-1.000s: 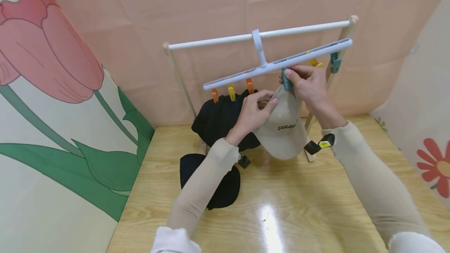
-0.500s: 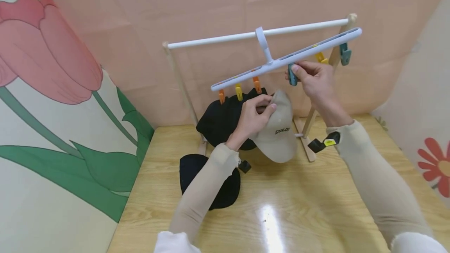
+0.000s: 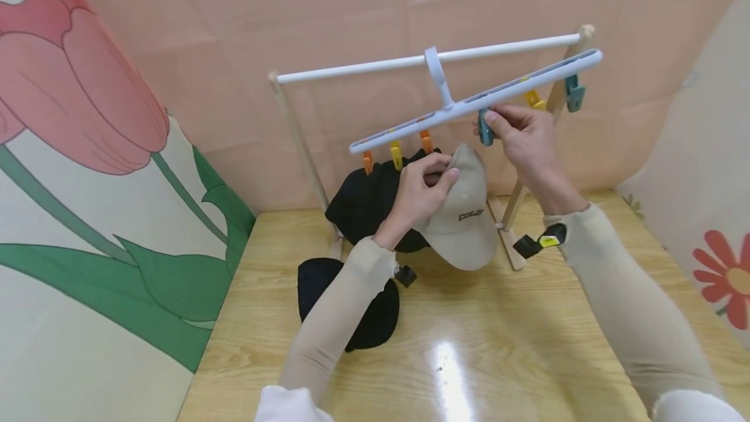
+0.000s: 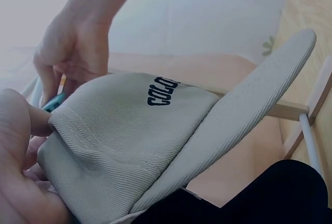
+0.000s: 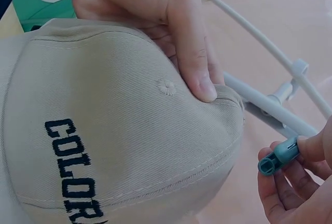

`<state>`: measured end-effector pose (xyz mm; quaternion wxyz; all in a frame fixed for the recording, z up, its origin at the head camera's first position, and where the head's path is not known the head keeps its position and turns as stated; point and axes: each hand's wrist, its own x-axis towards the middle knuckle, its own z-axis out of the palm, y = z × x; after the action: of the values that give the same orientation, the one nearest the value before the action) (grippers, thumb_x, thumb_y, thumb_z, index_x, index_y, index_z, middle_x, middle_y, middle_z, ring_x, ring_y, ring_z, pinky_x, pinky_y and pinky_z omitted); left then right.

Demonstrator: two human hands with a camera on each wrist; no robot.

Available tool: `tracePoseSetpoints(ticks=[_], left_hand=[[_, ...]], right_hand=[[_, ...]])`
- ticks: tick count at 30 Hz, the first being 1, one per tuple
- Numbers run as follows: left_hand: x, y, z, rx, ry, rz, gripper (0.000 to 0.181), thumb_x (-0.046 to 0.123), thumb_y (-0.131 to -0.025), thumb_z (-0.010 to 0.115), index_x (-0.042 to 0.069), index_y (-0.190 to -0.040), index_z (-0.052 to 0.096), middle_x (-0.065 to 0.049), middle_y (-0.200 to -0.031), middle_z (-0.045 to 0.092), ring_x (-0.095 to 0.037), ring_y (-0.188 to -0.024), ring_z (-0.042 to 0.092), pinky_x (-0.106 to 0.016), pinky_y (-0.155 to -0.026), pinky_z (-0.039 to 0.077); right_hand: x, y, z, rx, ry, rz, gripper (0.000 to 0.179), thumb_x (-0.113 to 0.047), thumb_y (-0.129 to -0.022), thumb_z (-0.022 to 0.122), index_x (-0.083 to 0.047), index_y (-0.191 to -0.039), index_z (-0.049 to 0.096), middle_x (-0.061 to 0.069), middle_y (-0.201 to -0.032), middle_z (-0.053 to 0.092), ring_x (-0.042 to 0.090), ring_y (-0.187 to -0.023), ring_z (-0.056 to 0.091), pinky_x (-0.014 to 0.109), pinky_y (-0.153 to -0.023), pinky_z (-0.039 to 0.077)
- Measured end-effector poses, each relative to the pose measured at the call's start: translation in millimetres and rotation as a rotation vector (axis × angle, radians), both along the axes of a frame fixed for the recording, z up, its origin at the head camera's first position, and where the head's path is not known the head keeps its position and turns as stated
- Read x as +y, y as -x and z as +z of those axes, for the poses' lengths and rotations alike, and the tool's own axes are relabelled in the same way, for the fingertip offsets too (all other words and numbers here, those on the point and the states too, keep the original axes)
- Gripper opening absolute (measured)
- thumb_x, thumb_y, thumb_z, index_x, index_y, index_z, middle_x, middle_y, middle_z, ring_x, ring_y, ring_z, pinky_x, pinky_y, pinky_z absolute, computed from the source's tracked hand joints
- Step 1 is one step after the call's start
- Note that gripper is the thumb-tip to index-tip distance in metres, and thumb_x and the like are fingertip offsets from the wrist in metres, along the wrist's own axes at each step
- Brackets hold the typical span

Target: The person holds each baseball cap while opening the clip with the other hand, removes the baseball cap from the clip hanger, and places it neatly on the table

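Left hand [image 3: 417, 189] pinches the beige baseball cap [image 3: 465, 236] at its crown; right hand [image 3: 528, 142] grips the teal clothespin [image 3: 486, 129], between the cap's 12 and 1 o'clock. Cap: presumably light, soft-crowned, stiffer-brimmed; hold by gathered crown fabric. Black cap [image 3: 366, 204]: 9 o'clock.

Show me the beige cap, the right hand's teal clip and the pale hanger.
Beige cap [image 3: 467, 202]: head view, front of the crown.
Teal clip [image 5: 280, 155]: right wrist view, its body.
Pale hanger [image 3: 477, 103]: head view, its long bar.
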<state>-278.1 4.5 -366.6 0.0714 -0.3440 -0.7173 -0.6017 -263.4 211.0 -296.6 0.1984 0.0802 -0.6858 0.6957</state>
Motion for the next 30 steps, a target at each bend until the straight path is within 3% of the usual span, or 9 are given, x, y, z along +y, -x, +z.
tracePoseSetpoints(ticks=[11, 23, 30], left_hand=[[-1.6, -2.5, -2.0, -0.019, -0.024, 0.004, 0.02, 0.013, -0.105, 0.067, 0.001, -0.118, 0.075, -0.019, -0.109, 0.079, -0.016, -0.089, 0.078, -0.026, -0.081, 0.063], [-1.6, -1.7, 3.8, -0.03, -0.046, 0.003, 0.022, 0.019, -0.106, 0.068, 0.002, -0.117, 0.075, -0.017, -0.11, 0.079, -0.018, -0.093, 0.078, -0.026, -0.085, 0.063], [-1.6, -2.3, 5.5, -0.058, -0.035, 0.003, 0.022, 0.019, -0.106, 0.068, 0.001, -0.117, 0.075, -0.017, -0.111, 0.079, -0.017, -0.094, 0.077, -0.026, -0.087, 0.062]], right_hand=[[0.2, -3.6, -4.4, 0.03, -0.05, 0.031, 0.032, -0.017, -0.105, 0.069, 0.003, -0.13, 0.074, -0.001, -0.095, 0.082, 0.009, -0.09, 0.077, 0.018, -0.084, 0.059], [0.6, -3.8, -3.5, 0.077, -0.01, 0.076, 0.032, -0.013, -0.104, 0.07, 0.004, -0.132, 0.073, -0.001, -0.098, 0.082, 0.01, -0.091, 0.078, 0.019, -0.084, 0.059], [2.7, -6.2, -2.5, 0.049, -0.054, 0.081, 0.036, -0.016, -0.105, 0.069, 0.006, -0.134, 0.07, -0.001, -0.101, 0.082, 0.011, -0.094, 0.077, 0.019, -0.086, 0.059]])
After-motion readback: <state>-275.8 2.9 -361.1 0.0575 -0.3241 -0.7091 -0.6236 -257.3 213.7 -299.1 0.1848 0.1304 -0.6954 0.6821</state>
